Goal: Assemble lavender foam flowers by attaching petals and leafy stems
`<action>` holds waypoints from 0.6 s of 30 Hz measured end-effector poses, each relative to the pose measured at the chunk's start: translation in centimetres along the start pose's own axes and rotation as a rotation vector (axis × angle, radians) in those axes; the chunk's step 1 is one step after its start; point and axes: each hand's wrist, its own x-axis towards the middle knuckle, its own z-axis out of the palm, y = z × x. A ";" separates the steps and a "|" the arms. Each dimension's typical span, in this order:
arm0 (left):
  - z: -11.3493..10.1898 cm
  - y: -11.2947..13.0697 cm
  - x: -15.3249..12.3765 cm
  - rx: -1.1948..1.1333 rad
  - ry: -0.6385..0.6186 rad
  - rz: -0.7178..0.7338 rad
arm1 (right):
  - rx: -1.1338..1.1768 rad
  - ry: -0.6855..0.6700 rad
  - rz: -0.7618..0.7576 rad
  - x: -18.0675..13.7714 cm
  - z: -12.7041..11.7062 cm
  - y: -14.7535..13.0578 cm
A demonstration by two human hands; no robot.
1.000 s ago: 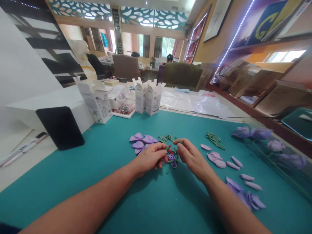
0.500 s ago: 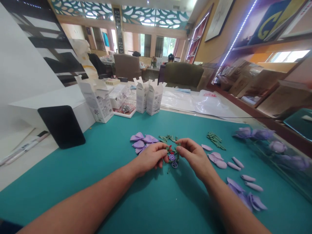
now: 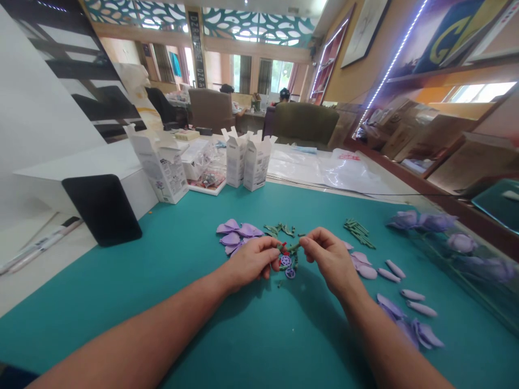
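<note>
My left hand (image 3: 254,260) is closed in a pinch on a small green piece (image 3: 280,247), mostly covered by the fingers. Between thumb and forefinger, my right hand (image 3: 329,258) grips a thin green stem piece (image 3: 295,247) that points left toward the other hand. Red bits (image 3: 285,250) show between the hands; I cannot tell whether they are held. Just below lie two purple spoked rings, an upper ring (image 3: 286,261) and a lower ring (image 3: 290,273). Purple petals (image 3: 239,233) lie beyond my left hand, and green leaf pieces (image 3: 279,229) lie behind the fingertips.
On the right are green sticks (image 3: 359,233), pale petals (image 3: 367,270), purple petals (image 3: 425,335) and assembled purple flowers (image 3: 462,243). White boxes (image 3: 257,165) stand at the back. A black tablet-like panel (image 3: 102,209) leans at left. The mat (image 3: 194,335) is green.
My right hand has shifted slightly right, and the green stem piece in it now points left toward my left hand. My left hand stays nearly where it was.
</note>
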 end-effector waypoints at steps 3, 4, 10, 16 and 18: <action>0.0 0.1 -0.1 0.028 0.003 0.008 | -0.003 0.000 -0.013 -0.1 0.0 0.1; 0.0 0.1 -0.1 0.038 0.006 0.009 | -0.006 0.005 -0.016 -0.1 -0.1 0.1; 0.0 0.3 -0.3 0.082 0.003 0.003 | -0.054 0.058 -0.037 0.0 -0.4 0.2; 0.0 0.2 -0.3 0.080 -0.002 0.014 | -0.103 0.064 -0.034 0.0 -0.4 0.3; 0.0 0.1 -0.2 0.079 -0.002 0.010 | -0.111 0.063 -0.030 0.0 -0.4 0.3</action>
